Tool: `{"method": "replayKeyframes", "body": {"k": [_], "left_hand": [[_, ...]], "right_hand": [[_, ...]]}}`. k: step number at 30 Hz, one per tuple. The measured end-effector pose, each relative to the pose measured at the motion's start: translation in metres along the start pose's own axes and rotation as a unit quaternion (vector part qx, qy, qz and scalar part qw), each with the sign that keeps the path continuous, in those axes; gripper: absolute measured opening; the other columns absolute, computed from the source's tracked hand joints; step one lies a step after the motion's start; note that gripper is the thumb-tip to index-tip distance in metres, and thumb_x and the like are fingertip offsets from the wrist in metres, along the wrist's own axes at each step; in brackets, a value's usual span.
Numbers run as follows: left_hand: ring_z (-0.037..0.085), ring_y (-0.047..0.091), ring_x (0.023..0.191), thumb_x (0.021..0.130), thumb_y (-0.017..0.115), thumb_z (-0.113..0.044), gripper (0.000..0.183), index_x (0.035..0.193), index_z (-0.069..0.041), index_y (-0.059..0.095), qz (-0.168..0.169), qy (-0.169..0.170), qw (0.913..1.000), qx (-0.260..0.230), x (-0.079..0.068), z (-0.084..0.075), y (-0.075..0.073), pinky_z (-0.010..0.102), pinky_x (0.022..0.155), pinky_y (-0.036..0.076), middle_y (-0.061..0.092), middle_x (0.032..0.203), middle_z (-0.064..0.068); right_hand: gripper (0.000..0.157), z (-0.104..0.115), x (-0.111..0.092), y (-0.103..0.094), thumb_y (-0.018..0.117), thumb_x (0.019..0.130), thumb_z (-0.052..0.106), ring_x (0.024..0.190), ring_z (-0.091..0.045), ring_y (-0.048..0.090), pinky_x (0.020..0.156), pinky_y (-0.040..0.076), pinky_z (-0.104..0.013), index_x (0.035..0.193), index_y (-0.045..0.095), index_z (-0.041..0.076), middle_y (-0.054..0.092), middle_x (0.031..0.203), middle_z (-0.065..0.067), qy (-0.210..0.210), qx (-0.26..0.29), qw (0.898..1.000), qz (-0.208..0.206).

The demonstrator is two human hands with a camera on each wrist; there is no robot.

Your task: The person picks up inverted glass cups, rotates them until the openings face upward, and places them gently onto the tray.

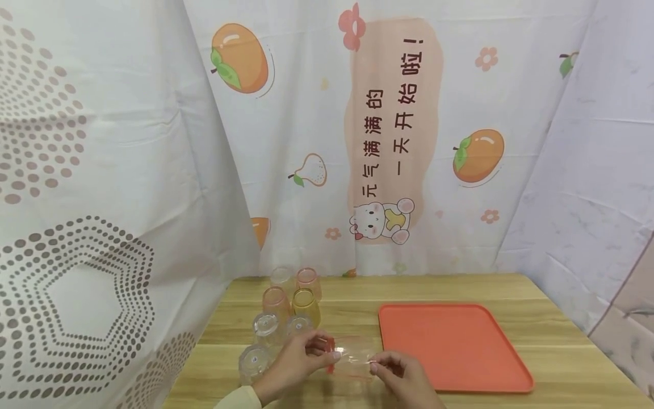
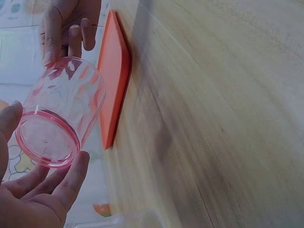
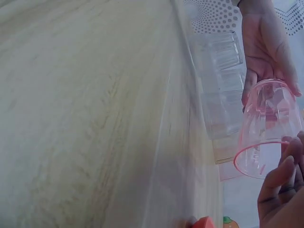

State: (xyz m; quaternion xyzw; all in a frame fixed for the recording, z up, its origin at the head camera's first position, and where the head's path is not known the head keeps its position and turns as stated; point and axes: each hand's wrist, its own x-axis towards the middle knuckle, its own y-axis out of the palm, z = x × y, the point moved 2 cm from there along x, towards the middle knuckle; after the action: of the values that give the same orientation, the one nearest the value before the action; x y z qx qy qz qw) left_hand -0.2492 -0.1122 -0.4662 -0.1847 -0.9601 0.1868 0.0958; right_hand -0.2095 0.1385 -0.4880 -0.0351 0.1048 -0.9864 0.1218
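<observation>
A see-through pink cup (image 1: 352, 360) lies sideways in the air between both hands, above the front of the table. My left hand (image 1: 305, 357) grips its deeper-pink base, thumb on one side and fingers on the other. At the opposite end, my right hand (image 1: 403, 379) pinches the rim between thumb and fingers. In the left wrist view the round base of the cup (image 2: 47, 140) faces the camera. The right wrist view shows the open mouth of the cup (image 3: 266, 128) beside the right fingers.
Left of the hands stand several cups in two rows: clear ones (image 1: 254, 363) in front, then a pink cup (image 1: 276, 304) and a yellow cup (image 1: 305, 309), more behind. A flat red tray (image 1: 449, 346) lies right on the wooden table (image 1: 347, 289). Printed curtains (image 1: 306, 113) hang around.
</observation>
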Motion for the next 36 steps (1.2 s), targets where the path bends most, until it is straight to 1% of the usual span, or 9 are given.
{"method": "replayKeyframes", "body": {"k": [5, 8, 12, 15, 19, 24, 27, 29, 36], "left_hand": [[0.012, 0.064, 0.088, 0.085, 0.072, -0.032, 0.046, 0.122, -0.007, 0.063, 0.013, 0.022, 0.9996, 0.015, 0.003, 0.001, 0.004, 0.025, 0.076, 0.051, 0.068, 0.106, 0.001], [0.011, 0.064, 0.086, 0.084, 0.072, -0.032, 0.048, 0.123, -0.005, 0.062, 0.019, 0.024, 0.9994, 0.019, 0.004, 0.003, 0.006, 0.024, 0.074, 0.051, 0.069, 0.105, 0.0], [0.01, 0.063, 0.08, 0.083, 0.073, -0.033, 0.042, 0.112, -0.004, 0.068, 0.033, 0.035, 0.9984, 0.031, 0.005, 0.005, 0.011, 0.024, 0.071, 0.051, 0.07, 0.093, -0.002], [0.01, 0.063, 0.072, 0.084, 0.072, -0.035, 0.029, 0.099, -0.01, 0.072, 0.054, 0.03, 0.9974, 0.036, 0.006, 0.01, 0.016, 0.023, 0.067, 0.051, 0.069, 0.082, -0.005], [0.009, 0.06, 0.064, 0.086, 0.07, -0.034, 0.016, 0.084, -0.018, 0.071, 0.065, 0.012, 0.9965, 0.052, 0.007, 0.017, 0.024, 0.023, 0.06, 0.049, 0.065, 0.073, -0.008], [0.006, 0.055, 0.061, 0.087, 0.068, -0.028, 0.015, 0.08, -0.015, 0.07, 0.07, 0.006, 0.9942, 0.081, 0.008, 0.019, 0.031, 0.022, 0.055, 0.047, 0.063, 0.07, -0.007], [0.004, 0.055, 0.058, 0.087, 0.068, -0.025, 0.014, 0.079, -0.014, 0.07, 0.07, 0.005, 0.9931, 0.094, 0.01, 0.021, 0.035, 0.022, 0.055, 0.047, 0.062, 0.068, -0.008], [0.004, 0.054, 0.056, 0.087, 0.068, -0.024, 0.014, 0.077, -0.014, 0.07, 0.069, 0.005, 0.9922, 0.104, 0.011, 0.022, 0.038, 0.021, 0.053, 0.047, 0.062, 0.067, -0.008], [0.005, 0.054, 0.047, 0.088, 0.067, -0.022, 0.016, 0.074, -0.014, 0.069, 0.079, 0.015, 0.991, 0.107, 0.02, 0.025, 0.051, 0.021, 0.045, 0.046, 0.062, 0.062, -0.006]], "right_hand": [[0.029, 0.004, 0.0, -0.005, 0.066, 0.089, 0.03, 0.059, -0.007, 0.048, 0.052, 0.045, -0.025, 0.104, 0.066, 0.005, 0.065, 0.092, -0.013, -0.018, -0.023, 0.999, -0.032], [0.025, 0.006, 0.0, -0.009, 0.066, 0.089, 0.031, 0.056, -0.006, 0.047, 0.051, 0.043, -0.025, 0.102, 0.067, 0.01, 0.065, 0.088, -0.011, -0.029, -0.049, 0.996, -0.061], [0.013, 0.008, 0.001, -0.016, 0.069, 0.086, 0.03, 0.057, -0.007, 0.048, 0.052, 0.042, -0.023, 0.095, 0.069, 0.021, 0.065, 0.082, 0.004, -0.057, -0.107, 0.986, -0.113], [0.006, 0.009, 0.001, -0.02, 0.07, 0.086, 0.028, 0.055, -0.008, 0.046, 0.051, 0.041, -0.023, 0.091, 0.069, 0.028, 0.063, 0.079, 0.01, -0.081, -0.147, 0.976, -0.138], [0.007, 0.009, 0.002, -0.024, 0.069, 0.086, 0.027, 0.052, -0.008, 0.045, 0.05, 0.041, -0.023, 0.091, 0.067, 0.031, 0.061, 0.079, 0.013, -0.116, -0.174, 0.967, -0.146], [0.006, 0.009, 0.003, -0.029, 0.068, 0.087, 0.026, 0.051, -0.006, 0.045, 0.048, 0.041, -0.022, 0.092, 0.067, 0.029, 0.06, 0.079, 0.015, -0.147, -0.193, 0.959, -0.145], [0.004, 0.008, 0.003, -0.033, 0.067, 0.088, 0.027, 0.052, -0.005, 0.046, 0.049, 0.042, -0.022, 0.092, 0.068, 0.026, 0.06, 0.079, 0.015, -0.149, -0.207, 0.956, -0.145], [0.005, 0.007, 0.004, -0.036, 0.068, 0.088, 0.026, 0.053, -0.005, 0.046, 0.049, 0.042, -0.022, 0.092, 0.067, 0.028, 0.06, 0.08, 0.015, -0.15, -0.219, 0.953, -0.148], [0.022, 0.007, 0.005, -0.048, 0.07, 0.086, 0.016, 0.054, -0.004, 0.047, 0.049, 0.041, -0.022, 0.092, 0.065, 0.036, 0.06, 0.079, 0.014, -0.18, -0.246, 0.938, -0.168]]}}
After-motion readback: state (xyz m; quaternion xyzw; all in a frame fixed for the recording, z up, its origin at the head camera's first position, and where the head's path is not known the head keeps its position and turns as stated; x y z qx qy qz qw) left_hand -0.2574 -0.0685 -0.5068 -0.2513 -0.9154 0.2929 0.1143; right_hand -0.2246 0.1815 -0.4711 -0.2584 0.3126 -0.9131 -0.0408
